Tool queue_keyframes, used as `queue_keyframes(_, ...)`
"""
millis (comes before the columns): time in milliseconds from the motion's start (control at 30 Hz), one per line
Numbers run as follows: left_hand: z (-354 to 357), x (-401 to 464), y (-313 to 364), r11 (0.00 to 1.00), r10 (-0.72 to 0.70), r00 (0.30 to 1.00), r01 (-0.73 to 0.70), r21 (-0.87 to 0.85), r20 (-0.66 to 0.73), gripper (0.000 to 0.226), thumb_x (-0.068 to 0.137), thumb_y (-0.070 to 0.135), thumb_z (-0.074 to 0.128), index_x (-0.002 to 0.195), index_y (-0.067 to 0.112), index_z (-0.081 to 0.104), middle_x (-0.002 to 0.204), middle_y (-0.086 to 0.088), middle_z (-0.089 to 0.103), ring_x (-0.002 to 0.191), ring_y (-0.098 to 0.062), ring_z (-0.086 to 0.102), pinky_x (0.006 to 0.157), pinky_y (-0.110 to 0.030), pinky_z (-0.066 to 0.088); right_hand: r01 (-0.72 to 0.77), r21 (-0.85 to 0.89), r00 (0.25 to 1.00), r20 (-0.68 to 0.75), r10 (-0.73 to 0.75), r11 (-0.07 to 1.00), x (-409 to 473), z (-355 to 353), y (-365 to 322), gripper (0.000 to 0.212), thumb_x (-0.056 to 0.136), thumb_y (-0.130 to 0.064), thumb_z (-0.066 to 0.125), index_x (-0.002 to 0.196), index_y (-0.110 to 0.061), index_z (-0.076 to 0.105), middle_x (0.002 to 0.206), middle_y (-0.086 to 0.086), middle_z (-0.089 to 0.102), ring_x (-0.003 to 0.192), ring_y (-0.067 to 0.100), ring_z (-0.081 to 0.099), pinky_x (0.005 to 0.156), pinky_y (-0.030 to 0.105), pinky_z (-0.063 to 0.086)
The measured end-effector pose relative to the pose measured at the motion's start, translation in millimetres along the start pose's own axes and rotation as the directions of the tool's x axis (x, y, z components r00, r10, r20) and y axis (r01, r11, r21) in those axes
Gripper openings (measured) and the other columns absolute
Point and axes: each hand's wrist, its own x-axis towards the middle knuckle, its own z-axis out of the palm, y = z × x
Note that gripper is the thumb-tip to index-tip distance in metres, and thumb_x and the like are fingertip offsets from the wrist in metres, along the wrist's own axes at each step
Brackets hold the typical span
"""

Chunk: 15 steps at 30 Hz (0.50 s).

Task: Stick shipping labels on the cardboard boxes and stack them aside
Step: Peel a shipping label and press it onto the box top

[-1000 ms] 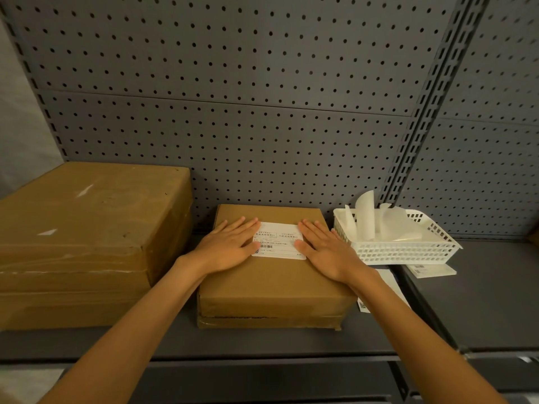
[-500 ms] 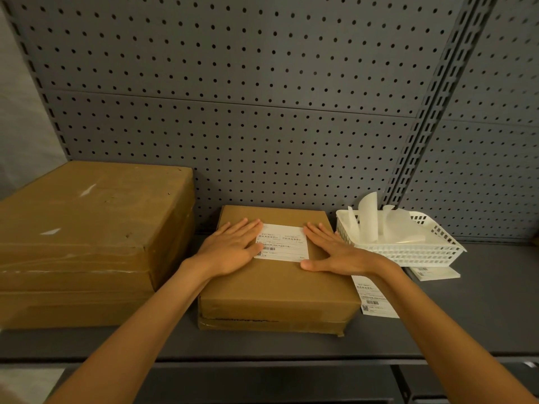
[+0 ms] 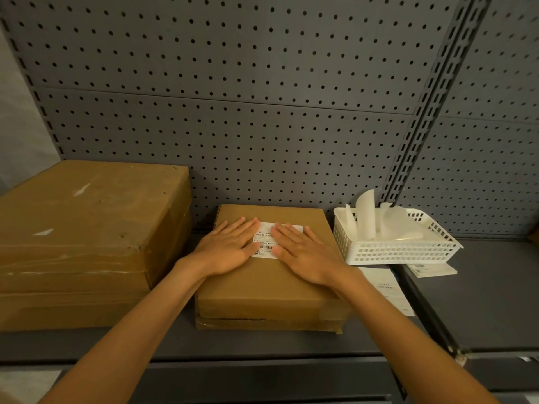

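Both hands, left and right, flat on the label, so I'd rub outward to kill bubbles on the box.

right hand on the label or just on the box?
Touching. Head view: the right hand lies flat with its fingers overlapping the label on the box.

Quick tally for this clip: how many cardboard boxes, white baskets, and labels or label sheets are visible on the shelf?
Boxes: 2, the big box and the small box.
Baskets: 1, the basket.
Labels or sheets: 3, the label under both hands, a sheet, another sheet.
Total: 6.
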Motion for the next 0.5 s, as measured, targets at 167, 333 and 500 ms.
queue_keyframes(167, -3, -1, 0, 1.000, 0.024, 0.999, -0.023, -0.006, 0.022, 0.065, 0.097, 0.057, 0.014, 0.149, 0.028, -0.012, 0.156, 0.014, -0.016, 0.142, -0.002, -0.015, 0.115, -0.029, -0.010, -0.043, 0.068, 0.999, 0.016, 0.042, 0.997, -20, -6, 38, 0.058, 0.101, -0.048, 0.015, 0.151, -0.027, -0.004, 0.159, -0.012, -0.008, 0.144, 0.001, -0.011, 0.112, 0.021, -0.010)
queue_keyframes(333, -18, -14, 6, 0.997, 0.050, 0.991, -0.043, -0.062, 0.127, 0.082, 0.086, 0.071, 0.023, 0.148, 0.030, -0.013, 0.138, 0.021, -0.026, 0.128, 0.004, -0.023, 0.108, -0.024, -0.012, -0.036, 0.069, 0.999, -0.015, 0.037, 0.997, -23, -2, 38, 0.055, 0.101, -0.046, 0.014, 0.151, -0.029, -0.002, 0.158, -0.013, -0.006, 0.143, 0.000, -0.010, 0.112, 0.020, -0.009)
queue_keyframes(500, -24, -18, 9, 0.971, 0.046, 0.989, -0.012, -0.238, 0.139, 0.063, 0.100, 0.041, 0.035, 0.149, 0.031, -0.004, 0.142, 0.024, -0.013, 0.119, 0.008, -0.015, 0.112, -0.027, -0.008, -0.039, 0.079, 0.999, -0.032, 0.041, 0.996, -24, -1, 38, 0.054, 0.101, -0.046, 0.013, 0.151, -0.030, -0.001, 0.158, -0.014, -0.005, 0.144, -0.001, -0.009, 0.112, 0.019, -0.009)
